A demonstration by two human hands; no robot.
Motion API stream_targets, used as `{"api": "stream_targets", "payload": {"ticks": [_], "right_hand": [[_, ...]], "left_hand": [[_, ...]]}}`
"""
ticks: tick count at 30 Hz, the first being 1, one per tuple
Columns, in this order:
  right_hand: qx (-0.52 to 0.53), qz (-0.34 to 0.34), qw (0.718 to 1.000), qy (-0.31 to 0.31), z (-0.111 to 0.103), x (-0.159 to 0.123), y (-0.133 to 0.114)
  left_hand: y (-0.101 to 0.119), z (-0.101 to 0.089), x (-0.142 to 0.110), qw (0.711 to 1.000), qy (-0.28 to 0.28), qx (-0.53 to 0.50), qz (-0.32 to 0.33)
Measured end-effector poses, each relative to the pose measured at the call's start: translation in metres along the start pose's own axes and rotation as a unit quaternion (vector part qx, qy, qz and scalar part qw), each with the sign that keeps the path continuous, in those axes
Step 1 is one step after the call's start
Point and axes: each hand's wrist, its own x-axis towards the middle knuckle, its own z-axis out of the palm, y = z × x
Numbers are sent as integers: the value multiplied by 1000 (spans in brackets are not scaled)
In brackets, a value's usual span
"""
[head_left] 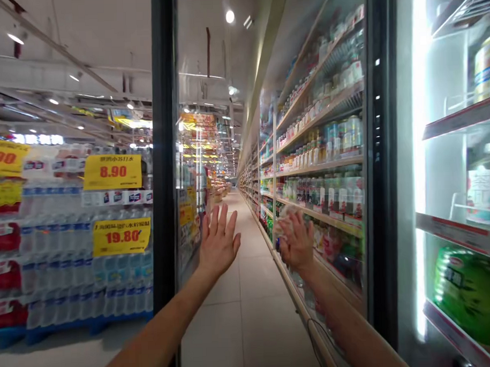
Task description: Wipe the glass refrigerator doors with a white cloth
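A glass cooler door (242,323) with dark edges stands swung open in front of me, and the aisle and bottle shelves show in or through its pane. My left hand (220,242) lies against the glass, palm forward, fingers stretched and a little apart, with nothing in it. To the right of it, my right hand (300,243) presses a crumpled whitish cloth or tissue (282,224) to the pane. The fingers of that hand are bent over the cloth, which is blurred, so its exact kind is unclear.
On the right is the lit cooler interior with shelves (459,230), a green wrapped pack (466,293) and a white-labelled bottle (484,188). To the left, stacked packs of bottled water (59,275) carry yellow price signs (113,172). A black door edge (163,154) stands between.
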Motion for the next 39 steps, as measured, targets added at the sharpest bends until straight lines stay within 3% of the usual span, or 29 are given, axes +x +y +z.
{"api": "stream_targets", "payload": {"ticks": [2,4,6,8,11,14,16,19,21,23,26,28,29,30,32,35,37,39], "right_hand": [[-27,109,993,43,-6,-2,32],[-44,235,967,93,-9,1,58],[-43,289,949,117,-8,6,61],[-30,247,963,102,-4,10,37],[7,80,996,33,2,8,-13],[18,-21,999,-16,0,-1,-20],[-6,28,1000,2,-5,-5,7],[-41,212,972,87,-10,-4,55],[-44,278,952,117,-8,-2,61],[-33,247,963,102,-4,-2,40],[-1,85,996,27,2,-11,-5],[11,-2,1000,-16,2,-21,-14],[9,-13,1000,-20,0,-26,-7],[-1,7,1000,-9,-2,-30,5],[-29,115,992,41,-8,-35,40],[-43,283,952,111,-12,-33,75],[-34,293,949,115,-10,-31,66],[-17,222,971,81,-5,-33,36]], "left_hand": [[2,0,-6,1000,-4,-3,4],[7,2,-11,1000,-5,-6,2],[12,4,-15,1000,-1,-7,-7],[17,7,-19,1000,5,-10,-8],[19,10,-24,1000,1,-15,24],[18,11,-29,999,-7,-20,48],[17,10,-31,999,-8,-21,49],[19,9,-33,999,-4,-21,42],[22,9,-33,999,2,-19,35],[25,11,-34,999,9,-19,29],[29,13,-36,999,20,-18,34],[30,14,-38,998,28,-18,45],[31,14,-39,998,32,-18,49],[31,14,-40,998,36,-19,52],[31,14,-41,997,41,-21,54],[33,15,-43,998,39,-28,43],[37,17,-45,998,34,-32,30],[43,21,-48,999,28,-38,25]]}}
